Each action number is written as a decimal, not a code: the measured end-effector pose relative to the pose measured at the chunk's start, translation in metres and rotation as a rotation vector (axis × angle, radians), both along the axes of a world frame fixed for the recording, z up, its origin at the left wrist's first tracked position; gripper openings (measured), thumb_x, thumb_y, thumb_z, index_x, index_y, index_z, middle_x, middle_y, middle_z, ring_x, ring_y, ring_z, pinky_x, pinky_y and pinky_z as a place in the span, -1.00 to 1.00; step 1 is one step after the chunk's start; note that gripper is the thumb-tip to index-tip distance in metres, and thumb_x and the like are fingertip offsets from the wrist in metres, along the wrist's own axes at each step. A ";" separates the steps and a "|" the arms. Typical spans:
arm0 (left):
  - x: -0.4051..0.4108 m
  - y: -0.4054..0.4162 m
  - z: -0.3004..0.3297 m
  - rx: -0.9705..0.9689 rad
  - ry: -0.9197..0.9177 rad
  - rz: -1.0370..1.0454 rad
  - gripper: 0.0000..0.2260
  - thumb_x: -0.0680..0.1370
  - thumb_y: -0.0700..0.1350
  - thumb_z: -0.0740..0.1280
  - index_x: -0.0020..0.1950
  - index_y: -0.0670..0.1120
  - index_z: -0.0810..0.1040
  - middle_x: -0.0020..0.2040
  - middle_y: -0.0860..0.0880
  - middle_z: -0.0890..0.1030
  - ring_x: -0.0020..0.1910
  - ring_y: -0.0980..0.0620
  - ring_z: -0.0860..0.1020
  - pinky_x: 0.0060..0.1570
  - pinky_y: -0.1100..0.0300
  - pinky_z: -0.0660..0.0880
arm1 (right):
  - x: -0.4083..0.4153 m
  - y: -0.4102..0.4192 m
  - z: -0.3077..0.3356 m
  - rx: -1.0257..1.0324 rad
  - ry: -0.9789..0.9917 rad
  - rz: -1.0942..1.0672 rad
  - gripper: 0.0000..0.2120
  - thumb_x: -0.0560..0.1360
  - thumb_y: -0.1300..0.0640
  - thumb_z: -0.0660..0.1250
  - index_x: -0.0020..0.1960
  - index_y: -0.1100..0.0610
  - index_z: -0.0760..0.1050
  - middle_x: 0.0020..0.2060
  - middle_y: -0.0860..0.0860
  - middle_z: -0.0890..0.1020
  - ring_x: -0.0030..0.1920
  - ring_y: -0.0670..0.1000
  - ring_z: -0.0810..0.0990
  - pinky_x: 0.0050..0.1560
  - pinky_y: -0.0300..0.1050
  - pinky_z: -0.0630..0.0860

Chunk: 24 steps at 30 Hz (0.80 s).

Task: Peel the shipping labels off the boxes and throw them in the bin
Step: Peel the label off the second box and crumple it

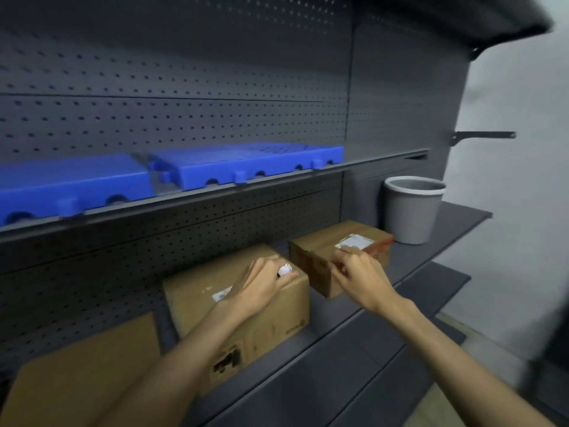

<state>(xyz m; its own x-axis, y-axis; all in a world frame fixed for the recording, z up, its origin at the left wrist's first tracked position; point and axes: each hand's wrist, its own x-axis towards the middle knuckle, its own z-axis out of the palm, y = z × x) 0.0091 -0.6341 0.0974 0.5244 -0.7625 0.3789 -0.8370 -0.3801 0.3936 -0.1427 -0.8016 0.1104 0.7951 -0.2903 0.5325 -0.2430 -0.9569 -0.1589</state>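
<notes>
Left grip [261, 282] clenched on crumpled label [284, 269], right grip [357, 272] pinching label [354, 241] on far box [320, 257]

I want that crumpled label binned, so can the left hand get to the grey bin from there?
Probably, with a stretch: left hand holds the crumpled label, but right hand and far box lie between it and the bin.

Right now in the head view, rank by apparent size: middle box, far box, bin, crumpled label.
1. middle box, though nearness to the camera inflates it
2. far box and bin: too alike to rank
3. crumpled label in left hand
</notes>
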 end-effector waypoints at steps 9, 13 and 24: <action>-0.073 -0.175 0.039 0.050 -0.120 -0.022 -0.50 0.62 0.26 -0.07 -0.15 -0.07 0.45 -0.07 -0.06 0.54 -0.03 -0.15 0.55 0.03 -0.06 0.47 | -0.073 -0.160 0.012 -0.018 -0.026 -0.129 -0.79 0.58 0.08 0.20 -0.15 0.15 0.48 -0.23 -0.03 0.44 -0.11 0.10 0.51 -0.23 -0.10 0.33; -0.088 -0.241 0.038 0.019 -0.040 -0.059 -0.64 0.63 0.08 -0.05 -0.06 -0.07 0.45 0.00 -0.06 0.51 0.00 -0.16 0.54 0.04 -0.05 0.46 | -0.092 -0.219 0.013 -0.003 -0.030 -0.166 -0.78 0.59 0.08 0.20 -0.15 0.17 0.49 -0.21 0.05 0.50 -0.12 0.15 0.53 -0.23 -0.02 0.45; -0.071 -0.379 0.029 -0.061 -0.092 -0.180 -0.75 0.51 0.08 0.33 -0.23 -0.06 0.43 -0.23 0.06 0.44 -0.23 -0.03 0.49 -0.17 0.01 0.48 | -0.098 -0.335 0.010 0.000 -0.031 -0.251 -0.73 0.59 0.07 0.18 -0.21 0.17 0.47 -0.25 0.06 0.51 -0.15 0.13 0.52 -0.21 0.00 0.45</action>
